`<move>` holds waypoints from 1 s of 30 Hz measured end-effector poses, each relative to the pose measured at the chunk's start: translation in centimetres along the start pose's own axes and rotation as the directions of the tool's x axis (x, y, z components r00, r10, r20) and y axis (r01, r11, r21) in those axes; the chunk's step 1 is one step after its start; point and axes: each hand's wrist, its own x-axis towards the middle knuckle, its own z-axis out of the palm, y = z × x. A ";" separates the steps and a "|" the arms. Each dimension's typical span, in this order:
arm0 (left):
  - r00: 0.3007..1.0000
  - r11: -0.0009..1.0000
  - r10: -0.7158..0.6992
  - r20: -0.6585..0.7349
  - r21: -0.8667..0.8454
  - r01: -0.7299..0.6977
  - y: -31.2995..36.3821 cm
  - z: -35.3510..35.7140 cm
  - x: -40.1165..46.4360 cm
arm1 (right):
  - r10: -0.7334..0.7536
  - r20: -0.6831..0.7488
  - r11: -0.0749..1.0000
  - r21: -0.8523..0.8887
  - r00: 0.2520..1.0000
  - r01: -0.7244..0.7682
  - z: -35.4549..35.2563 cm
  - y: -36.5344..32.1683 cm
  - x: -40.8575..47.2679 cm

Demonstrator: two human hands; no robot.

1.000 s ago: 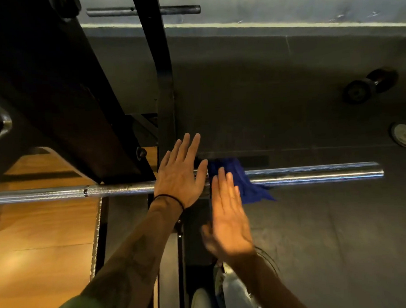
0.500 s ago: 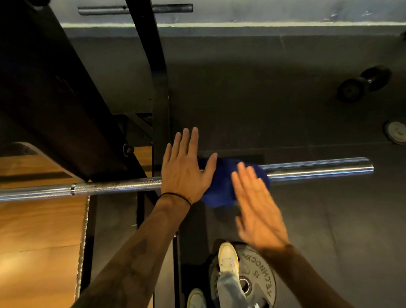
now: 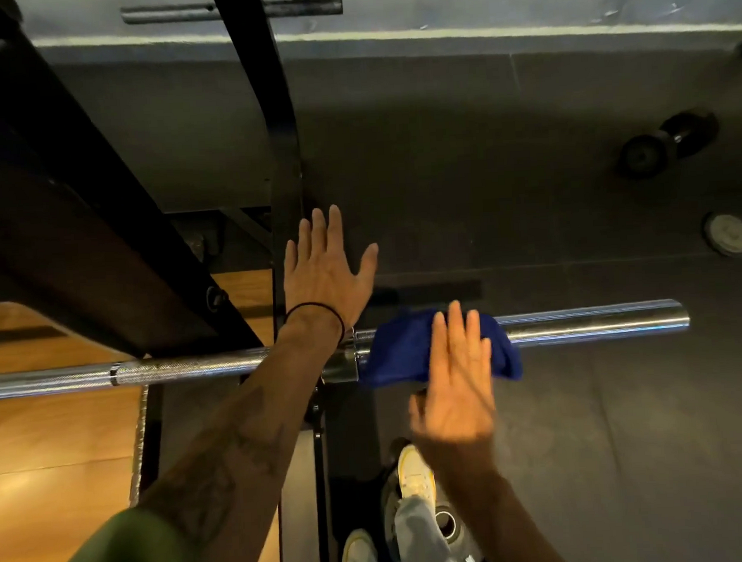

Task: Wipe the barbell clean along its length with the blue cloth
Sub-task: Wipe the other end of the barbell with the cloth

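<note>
Pressed the blue cloth flat on the barbell at the middle right of the frame with straight right hand fingers, likely to rub it, left hand spread open just above, holding nothing.

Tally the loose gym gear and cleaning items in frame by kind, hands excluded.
barbell: 1
blue cloth: 1
dumbbell: 1
weight plate under the foot: 1
small round plate on the floor: 1
spare bar by the wall: 1
Total: 6
</note>
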 end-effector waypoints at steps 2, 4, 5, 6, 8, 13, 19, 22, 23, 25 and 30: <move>1.000 1.000 0.019 -0.014 0.019 -0.018 0.0 -0.2 0.0 | -0.032 0.030 0.987 0.156 0.999 0.027 0.6 -3.4 -1.3; 0.997 0.998 0.062 -0.046 0.035 -0.060 0.1 -0.4 -0.2 | -0.260 0.067 0.937 0.259 0.963 0.235 0.7 -3.1 -1.7; 0.994 0.995 0.089 -0.061 0.046 -0.086 0.0 -0.6 -0.3 | -0.345 0.065 0.923 0.206 0.937 0.325 0.5 -1.3 -1.2; 0.991 0.992 0.114 -0.076 0.055 -0.110 -0.2 -0.8 -0.5 | -0.361 0.068 0.927 0.140 0.930 0.349 0.1 0.7 -0.5; 0.983 0.988 0.149 -0.103 0.049 -0.145 -0.8 -1.0 -1.7 | -0.185 0.069 0.981 0.079 0.980 0.180 -0.5 4.5 0.8; 0.989 0.994 0.101 -0.112 -0.038 -0.105 -0.6 0.5 -6.3 | 0.121 0.045 0.979 0.157 0.992 -0.127 0.2 -2.7 0.2; 0.983 0.993 0.107 -0.146 -0.027 -0.112 -0.5 1.1 -6.7 | -0.120 0.013 0.989 0.083 0.993 0.119 0.5 1.6 -1.0; 0.978 0.987 0.144 -0.153 -0.051 -0.153 -0.7 1.4 -6.5 | 0.103 0.057 0.980 0.166 0.993 -0.111 0.5 -1.7 -1.8; 0.978 0.987 0.140 -0.153 -0.057 -0.151 -0.7 1.5 -6.4 | 0.028 0.090 0.973 0.225 0.996 -0.048 1.0 -2.7 -2.2; 0.980 0.988 0.125 -0.153 -0.075 -0.138 -0.7 1.4 -6.4 | -0.229 0.144 0.960 0.199 0.963 0.199 1.1 -1.8 -2.5; 0.985 0.992 0.106 -0.135 -0.060 -0.114 -0.5 1.3 -6.4 | 0.075 0.070 0.995 0.066 0.995 -0.079 -0.2 3.1 -1.2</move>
